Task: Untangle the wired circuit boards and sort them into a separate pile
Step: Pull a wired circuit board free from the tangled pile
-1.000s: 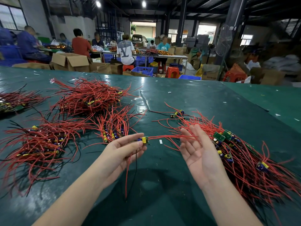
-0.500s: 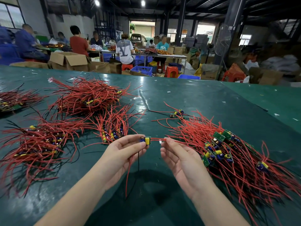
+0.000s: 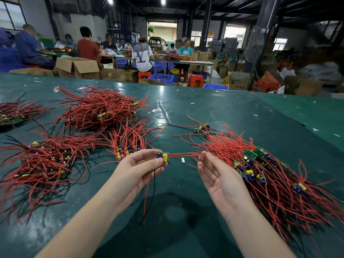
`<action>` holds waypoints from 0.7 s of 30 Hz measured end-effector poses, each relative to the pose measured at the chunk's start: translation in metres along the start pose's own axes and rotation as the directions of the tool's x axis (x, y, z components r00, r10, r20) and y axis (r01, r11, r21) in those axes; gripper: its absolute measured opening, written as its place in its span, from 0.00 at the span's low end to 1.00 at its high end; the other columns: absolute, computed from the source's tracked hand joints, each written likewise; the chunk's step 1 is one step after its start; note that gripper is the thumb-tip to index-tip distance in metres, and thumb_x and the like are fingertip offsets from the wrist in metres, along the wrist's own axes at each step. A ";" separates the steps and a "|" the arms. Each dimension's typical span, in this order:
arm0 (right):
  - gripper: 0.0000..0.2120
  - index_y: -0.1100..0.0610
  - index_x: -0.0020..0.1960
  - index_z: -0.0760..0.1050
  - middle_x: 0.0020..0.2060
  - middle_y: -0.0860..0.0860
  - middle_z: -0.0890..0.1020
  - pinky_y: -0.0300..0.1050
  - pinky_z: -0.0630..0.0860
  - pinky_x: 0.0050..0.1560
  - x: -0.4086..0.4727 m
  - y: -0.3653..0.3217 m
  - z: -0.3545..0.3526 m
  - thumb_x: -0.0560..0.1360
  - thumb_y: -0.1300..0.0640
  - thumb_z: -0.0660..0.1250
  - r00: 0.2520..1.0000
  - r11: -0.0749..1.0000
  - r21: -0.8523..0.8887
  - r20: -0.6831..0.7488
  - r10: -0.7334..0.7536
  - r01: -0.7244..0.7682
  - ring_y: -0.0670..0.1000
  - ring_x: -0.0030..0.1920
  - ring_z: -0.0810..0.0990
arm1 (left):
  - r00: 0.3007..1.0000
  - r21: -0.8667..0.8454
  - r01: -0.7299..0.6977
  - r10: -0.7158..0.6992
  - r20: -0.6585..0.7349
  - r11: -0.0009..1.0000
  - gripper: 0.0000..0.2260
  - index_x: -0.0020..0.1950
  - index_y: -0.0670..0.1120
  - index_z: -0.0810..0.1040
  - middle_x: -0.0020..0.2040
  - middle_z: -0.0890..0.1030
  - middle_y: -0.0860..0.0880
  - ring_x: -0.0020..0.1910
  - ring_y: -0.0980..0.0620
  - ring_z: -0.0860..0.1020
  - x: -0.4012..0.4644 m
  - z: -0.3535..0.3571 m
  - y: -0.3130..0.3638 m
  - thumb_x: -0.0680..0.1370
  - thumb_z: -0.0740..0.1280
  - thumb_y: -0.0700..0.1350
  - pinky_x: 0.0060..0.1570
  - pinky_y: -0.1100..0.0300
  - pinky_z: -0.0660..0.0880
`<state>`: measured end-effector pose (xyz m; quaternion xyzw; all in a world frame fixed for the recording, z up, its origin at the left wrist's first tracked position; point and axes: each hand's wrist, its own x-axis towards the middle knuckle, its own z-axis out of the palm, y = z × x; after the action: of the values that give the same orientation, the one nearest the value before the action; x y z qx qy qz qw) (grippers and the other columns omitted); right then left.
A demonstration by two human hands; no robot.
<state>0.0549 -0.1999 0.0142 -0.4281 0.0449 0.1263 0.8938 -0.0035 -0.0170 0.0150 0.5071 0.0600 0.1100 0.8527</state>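
My left hand (image 3: pixel 137 170) pinches a small circuit board (image 3: pixel 163 157) with a yellow and a blue part between thumb and fingertips. A red and a black wire hang down from it. Two red wires (image 3: pixel 186 155) run from the board rightward to the fingertips of my right hand (image 3: pixel 217 175), which is palm up with nearly straight fingers touching their ends. A tangled heap of wired boards (image 3: pixel 260 168) lies just right of that hand. A small sorted pile (image 3: pixel 130 144) lies beyond my left hand.
Larger piles of red-wired boards lie at the left (image 3: pixel 42 161), far left (image 3: pixel 16 112) and back (image 3: pixel 100 110) of the green table (image 3: pixel 232 112). Two loose boards (image 3: pixel 202 127) sit mid-table. Several people work at benches behind, among cardboard boxes and stools.
My right hand slid in along the red wires toward the board, then back out to the right to their ends. The left hand kept its hold on the board.
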 end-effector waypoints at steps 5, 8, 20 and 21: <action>0.12 0.58 0.33 0.85 0.34 0.53 0.85 0.35 0.78 0.31 0.003 -0.003 -0.002 0.74 0.63 0.69 0.999 0.999 -0.018 -0.014 -0.031 0.030 0.47 0.32 0.83 | 1.000 0.021 -0.012 0.012 0.016 1.000 0.10 0.42 0.42 0.85 0.43 0.85 0.42 0.43 0.48 0.84 0.001 -0.002 0.000 0.62 0.74 0.38 0.40 0.64 0.79; 0.12 0.59 0.33 0.85 0.34 0.52 0.84 0.34 0.78 0.32 0.007 -0.003 -0.006 0.74 0.65 0.69 0.998 0.993 -0.091 0.015 -0.067 0.068 0.46 0.32 0.83 | 1.000 0.040 -0.023 0.022 0.022 0.999 0.10 0.42 0.43 0.86 0.43 0.85 0.42 0.43 0.47 0.85 0.001 -0.004 0.000 0.61 0.74 0.39 0.40 0.65 0.79; 0.09 0.59 0.36 0.84 0.37 0.52 0.85 0.37 0.79 0.34 0.018 -0.005 -0.017 0.74 0.62 0.70 0.975 0.931 -0.297 0.016 -0.219 0.214 0.47 0.33 0.82 | 1.000 0.078 0.003 -0.005 0.024 0.997 0.18 0.50 0.38 0.81 0.44 0.85 0.42 0.43 0.48 0.84 0.002 -0.003 -0.002 0.62 0.74 0.39 0.40 0.65 0.79; 0.10 0.58 0.36 0.85 0.36 0.53 0.84 0.36 0.79 0.34 0.018 -0.007 -0.018 0.74 0.61 0.70 0.981 0.950 -0.248 -0.002 -0.195 0.188 0.47 0.33 0.82 | 1.000 0.080 0.007 -0.009 0.025 0.997 0.19 0.50 0.37 0.81 0.44 0.85 0.41 0.43 0.48 0.84 0.002 -0.003 -0.002 0.61 0.74 0.39 0.40 0.65 0.79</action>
<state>0.0748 -0.2141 0.0046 -0.5397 -0.0011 0.0379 0.8410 -0.0024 -0.0148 0.0112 0.5418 0.0556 0.0977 0.8329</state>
